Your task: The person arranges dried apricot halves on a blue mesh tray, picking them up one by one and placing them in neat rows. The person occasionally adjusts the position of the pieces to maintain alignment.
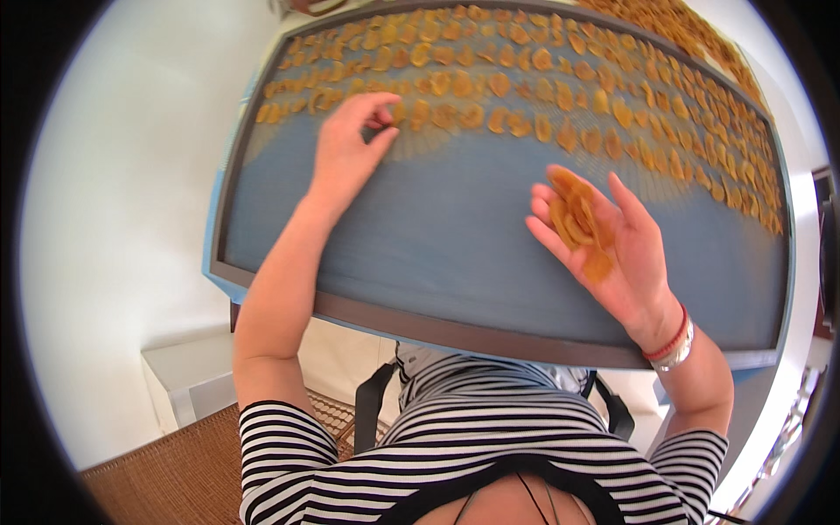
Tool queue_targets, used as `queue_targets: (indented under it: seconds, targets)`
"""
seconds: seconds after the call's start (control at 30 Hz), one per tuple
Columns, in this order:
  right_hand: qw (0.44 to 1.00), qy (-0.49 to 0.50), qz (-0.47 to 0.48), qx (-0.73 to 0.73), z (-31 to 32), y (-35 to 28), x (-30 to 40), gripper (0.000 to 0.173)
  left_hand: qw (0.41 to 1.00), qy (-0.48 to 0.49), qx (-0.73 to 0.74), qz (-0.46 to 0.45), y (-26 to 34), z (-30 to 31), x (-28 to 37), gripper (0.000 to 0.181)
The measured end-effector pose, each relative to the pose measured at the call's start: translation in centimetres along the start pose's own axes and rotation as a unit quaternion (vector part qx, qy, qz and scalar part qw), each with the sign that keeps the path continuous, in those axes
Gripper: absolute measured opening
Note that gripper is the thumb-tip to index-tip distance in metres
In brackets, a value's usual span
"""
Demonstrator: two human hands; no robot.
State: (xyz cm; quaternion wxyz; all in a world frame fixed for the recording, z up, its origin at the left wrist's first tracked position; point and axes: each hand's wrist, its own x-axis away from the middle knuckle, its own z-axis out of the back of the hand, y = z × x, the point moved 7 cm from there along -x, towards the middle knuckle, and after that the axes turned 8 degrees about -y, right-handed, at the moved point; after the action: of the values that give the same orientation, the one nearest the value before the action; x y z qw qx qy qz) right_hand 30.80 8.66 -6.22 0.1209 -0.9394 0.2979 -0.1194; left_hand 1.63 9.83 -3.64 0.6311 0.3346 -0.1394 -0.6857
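Observation:
A large dark-framed mesh tray (420,223) with a blue ground spans the space before me. Curved rows of thin amber dried pieces (462,83) cover its far part. My left hand (354,134) reaches to the nearest row, thumb and forefinger on either side of one amber piece (398,113); blur hides whether they grip it. Palm up over the right part of the tray, my right hand (607,243) holds a small pile of the same amber pieces (572,210), one lying lower on the palm. Its fingers are loosely curled around the pile.
Beyond the tray's far right edge lies a heap of similar amber pieces (650,23). The tray's raised brown rim (453,331) runs close to my waist. At left stand a white wall (131,164) and a low white ledge (190,361), with a woven brown mat (170,466) below.

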Motion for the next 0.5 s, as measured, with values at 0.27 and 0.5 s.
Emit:
queue_targets:
  seconds: [0.27, 0.5]
  targets:
    - [0.999, -0.024, 0.028, -0.023, -0.9, -0.5, 0.0, 0.058, 0.992, 0.056, -0.099, -0.062, 4.8, 1.3, 0.8, 0.036]
    - [0.998, -0.033, 0.033, -0.031, -1.1, -0.5, 0.2, 0.057, 0.944, -0.042, -0.135, -0.298, 16.8, -2.8, 3.6, 0.037]
